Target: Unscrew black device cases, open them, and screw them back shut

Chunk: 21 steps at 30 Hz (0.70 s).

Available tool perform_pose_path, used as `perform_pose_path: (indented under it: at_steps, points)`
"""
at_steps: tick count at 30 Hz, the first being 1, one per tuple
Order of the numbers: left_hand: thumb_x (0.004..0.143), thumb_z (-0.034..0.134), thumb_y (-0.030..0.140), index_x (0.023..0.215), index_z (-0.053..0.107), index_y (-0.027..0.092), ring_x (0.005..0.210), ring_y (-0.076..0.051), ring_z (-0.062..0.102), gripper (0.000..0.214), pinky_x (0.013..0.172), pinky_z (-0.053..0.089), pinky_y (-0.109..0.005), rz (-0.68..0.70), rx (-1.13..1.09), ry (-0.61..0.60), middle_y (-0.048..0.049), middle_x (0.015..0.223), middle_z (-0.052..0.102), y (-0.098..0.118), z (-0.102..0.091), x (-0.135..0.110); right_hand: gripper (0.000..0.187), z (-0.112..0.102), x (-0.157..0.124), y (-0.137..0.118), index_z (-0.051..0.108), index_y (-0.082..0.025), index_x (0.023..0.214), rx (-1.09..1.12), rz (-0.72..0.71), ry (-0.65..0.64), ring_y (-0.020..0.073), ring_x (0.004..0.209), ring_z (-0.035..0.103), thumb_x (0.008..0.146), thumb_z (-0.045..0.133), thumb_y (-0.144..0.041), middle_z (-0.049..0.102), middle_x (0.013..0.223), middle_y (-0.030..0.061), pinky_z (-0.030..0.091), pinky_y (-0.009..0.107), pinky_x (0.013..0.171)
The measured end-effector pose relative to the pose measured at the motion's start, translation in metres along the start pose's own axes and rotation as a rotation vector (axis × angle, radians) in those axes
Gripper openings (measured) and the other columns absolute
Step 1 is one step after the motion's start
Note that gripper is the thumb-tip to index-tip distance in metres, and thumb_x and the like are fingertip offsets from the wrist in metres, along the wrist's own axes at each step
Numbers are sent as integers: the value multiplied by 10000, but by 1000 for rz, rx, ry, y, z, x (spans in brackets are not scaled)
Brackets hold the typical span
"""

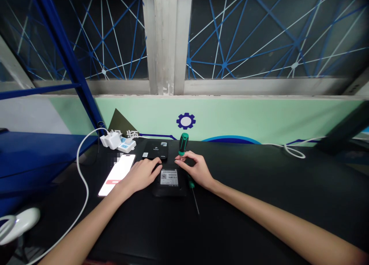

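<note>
A flat black box (170,191) with a white printed label (169,177) lies on the table in front of me. My left hand (145,172) grips its far left corner, fingers bent and thumb against the edge. Above the box's far right side, a screwdriver with a green and black handle (183,144) stands upright, tip down. My right hand (197,168) pinches it just below the handle; the fingers hide the tip. A second screwdriver (191,184) with a green handle lies right of the box, partly under my right hand, its thin shaft pointing toward me.
Behind the box lies a black case (155,149) with small stickers. A lit phone (117,174) is left of my left hand. Farther back left, white plugs sit in a power strip (127,145), and a white cable (81,173) curves forward. The green wall (230,119) bounds the table's far side.
</note>
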<state>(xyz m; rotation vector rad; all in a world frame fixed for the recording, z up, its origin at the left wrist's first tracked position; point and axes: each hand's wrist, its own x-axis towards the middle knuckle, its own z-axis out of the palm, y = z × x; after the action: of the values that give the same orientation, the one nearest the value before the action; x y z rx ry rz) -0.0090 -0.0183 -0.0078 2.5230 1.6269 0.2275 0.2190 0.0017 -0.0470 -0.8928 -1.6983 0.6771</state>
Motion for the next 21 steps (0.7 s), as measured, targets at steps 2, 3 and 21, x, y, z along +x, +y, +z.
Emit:
perform_pose_path:
  at_steps: [2,3,21]
  points:
    - [1020,323,426,1207,610,253,964,-316,697,384,779,500,-374,2,-3,5,-86,1024,732,-1,1,0,212,0,0,1,711,-211,721,31,31,1,240,815,697,808,765,-396,745,789,44,531,369,823]
    - [1020,323,427,1206,609,254,971,-317,695,383,786,500,-377,3,-3,6,-86,1023,732,-2,2,0,228,-1,1,1,696,-208,685,45,47,4,241,819,706,795,779,-391,744,770,37,525,367,839]
    - [1021,315,438,1216,610,255,976,-310,694,398,808,497,-373,-1,-6,2,-83,995,735,-1,1,1,238,-2,0,-2,726,-218,794,-7,-4,-29,232,808,661,886,669,-430,735,816,48,518,375,786]
